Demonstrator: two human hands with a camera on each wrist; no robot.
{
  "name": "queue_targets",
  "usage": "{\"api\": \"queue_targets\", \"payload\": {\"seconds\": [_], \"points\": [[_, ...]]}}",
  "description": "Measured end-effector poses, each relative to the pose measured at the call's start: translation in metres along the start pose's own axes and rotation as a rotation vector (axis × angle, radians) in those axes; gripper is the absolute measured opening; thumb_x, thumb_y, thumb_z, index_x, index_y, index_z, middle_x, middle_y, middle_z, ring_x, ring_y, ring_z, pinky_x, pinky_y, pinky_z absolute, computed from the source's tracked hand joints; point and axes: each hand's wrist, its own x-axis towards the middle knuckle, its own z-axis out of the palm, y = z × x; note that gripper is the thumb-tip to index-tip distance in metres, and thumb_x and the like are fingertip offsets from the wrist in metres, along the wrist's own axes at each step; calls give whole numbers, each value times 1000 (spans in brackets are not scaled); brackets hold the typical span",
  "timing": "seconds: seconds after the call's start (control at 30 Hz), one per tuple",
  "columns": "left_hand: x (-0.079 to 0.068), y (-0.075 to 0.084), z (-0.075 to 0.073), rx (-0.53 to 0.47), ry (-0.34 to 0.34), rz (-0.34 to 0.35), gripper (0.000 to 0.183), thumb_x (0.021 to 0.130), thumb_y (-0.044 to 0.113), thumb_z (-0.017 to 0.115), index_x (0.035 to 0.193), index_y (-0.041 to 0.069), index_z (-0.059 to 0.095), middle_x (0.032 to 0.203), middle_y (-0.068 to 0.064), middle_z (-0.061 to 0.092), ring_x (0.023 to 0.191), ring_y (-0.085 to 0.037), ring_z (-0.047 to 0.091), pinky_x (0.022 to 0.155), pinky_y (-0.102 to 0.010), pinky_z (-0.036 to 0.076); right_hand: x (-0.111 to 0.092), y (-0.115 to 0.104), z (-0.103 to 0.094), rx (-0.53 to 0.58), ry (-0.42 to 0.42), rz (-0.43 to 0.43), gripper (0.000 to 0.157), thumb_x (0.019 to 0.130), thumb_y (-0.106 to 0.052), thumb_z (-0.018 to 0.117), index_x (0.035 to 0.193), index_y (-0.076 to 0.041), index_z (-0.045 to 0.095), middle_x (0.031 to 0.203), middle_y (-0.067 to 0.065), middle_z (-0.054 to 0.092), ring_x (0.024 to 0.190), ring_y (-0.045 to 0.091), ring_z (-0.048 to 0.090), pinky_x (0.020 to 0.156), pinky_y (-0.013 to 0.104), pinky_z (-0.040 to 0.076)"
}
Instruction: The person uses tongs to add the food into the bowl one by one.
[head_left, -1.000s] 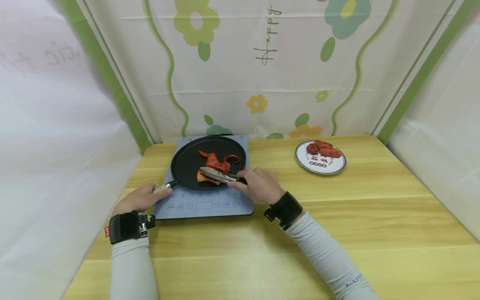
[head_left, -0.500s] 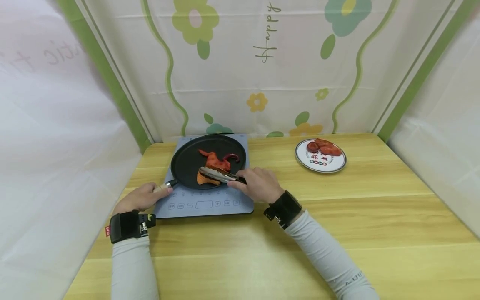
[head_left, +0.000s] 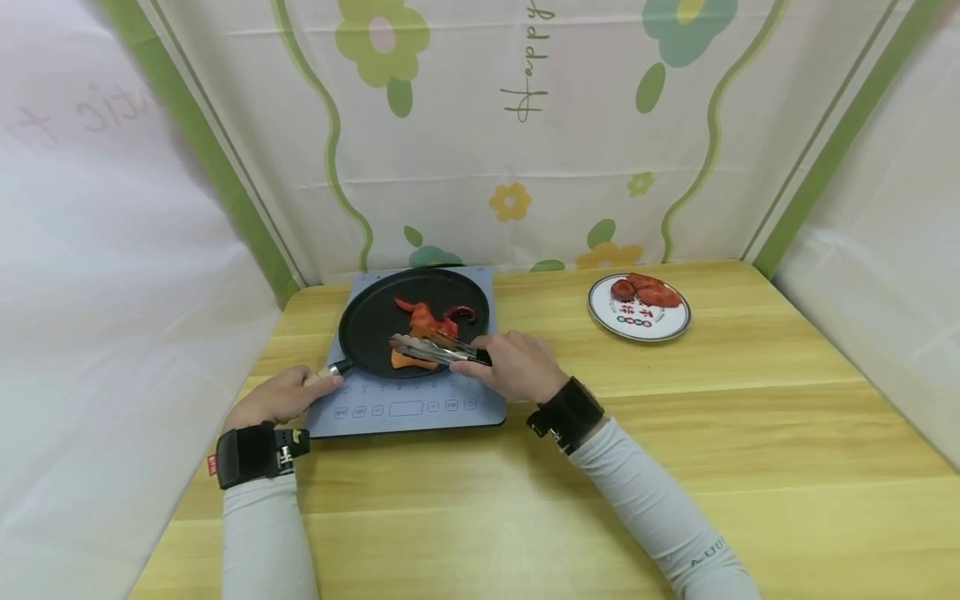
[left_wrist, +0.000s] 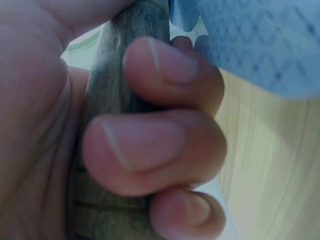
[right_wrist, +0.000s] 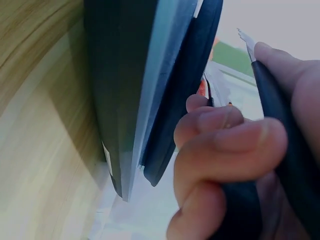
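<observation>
In the head view my left hand [head_left: 281, 396] grips the handle [head_left: 324, 375] of a flat black frying pan [head_left: 367, 329]. The left wrist view shows fingers curled round that wood-grained handle [left_wrist: 107, 90]. My right hand [head_left: 517, 367] holds metal tongs [head_left: 423, 347] with black grips over the pan's near side; their two arms stand apart. Beneath and beside the tongs lies an orange piece of food [head_left: 408, 362]. Behind it are a red piece [head_left: 422, 318] and a dark red curled tentacle-like piece [head_left: 462, 313]. The tongs partly hide the food; whether they touch it, I cannot tell.
The pan sits on a blue-grey induction cooker [head_left: 337, 423] with touch keys along its front. A white plate [head_left: 611, 318] bearing reddish food pieces [head_left: 652, 292] stands at the back right of the wooden table [head_left: 600, 383]. A printed cloth [head_left: 450, 125] hangs behind.
The tongs' arms have spread apart over the orange piece, and their tips have shifted slightly left. My left hand keeps its grip on the handle. The head view has shifted a little.
</observation>
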Motion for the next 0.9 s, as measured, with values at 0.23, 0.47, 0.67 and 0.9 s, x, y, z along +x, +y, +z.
{"api": "queue_targets", "payload": {"seconds": [0.23, 0.47, 0.67, 0.9], "points": [[0, -1, 0, 28, -4, 2, 57, 91, 60, 52, 84, 4, 44, 76, -7, 41, 63, -21, 43, 56, -33, 35, -3, 1, -6, 39, 10, 12, 57, 82, -81, 37, 90, -28, 56, 59, -6, 45, 50, 11, 46, 45, 31, 33], [1, 0, 1, 24, -10, -2, 57, 90, 60, 52, 86, 4, 44, 76, -7, 41, 62, -20, 42, 56, -33, 35, -7, 7, -15, 68, 23, 54, 61, 79, -85, 35, 95, -30, 57, 62, -5, 47, 51, 13, 46, 45, 32, 34], [-2, 1, 0, 35, -15, 4, 57, 91, 60, 51, 87, 4, 45, 78, -7, 42, 66, -21, 44, 57, -34, 35, -10, 17, -26, 78, 39, 82, 65, 79, -84, 37, 105, -28, 58, 64, -4, 49, 53, 15, 47, 47, 35, 35], [-1, 1, 0, 32, -15, 8, 57, 91, 59, 52, 87, 3, 45, 77, -7, 41, 65, -21, 43, 57, -34, 35, -12, 31, -39, 105, 65, 112, 61, 79, -84, 38, 96, -28, 55, 67, -3, 50, 53, 16, 48, 48, 36, 36]]}}
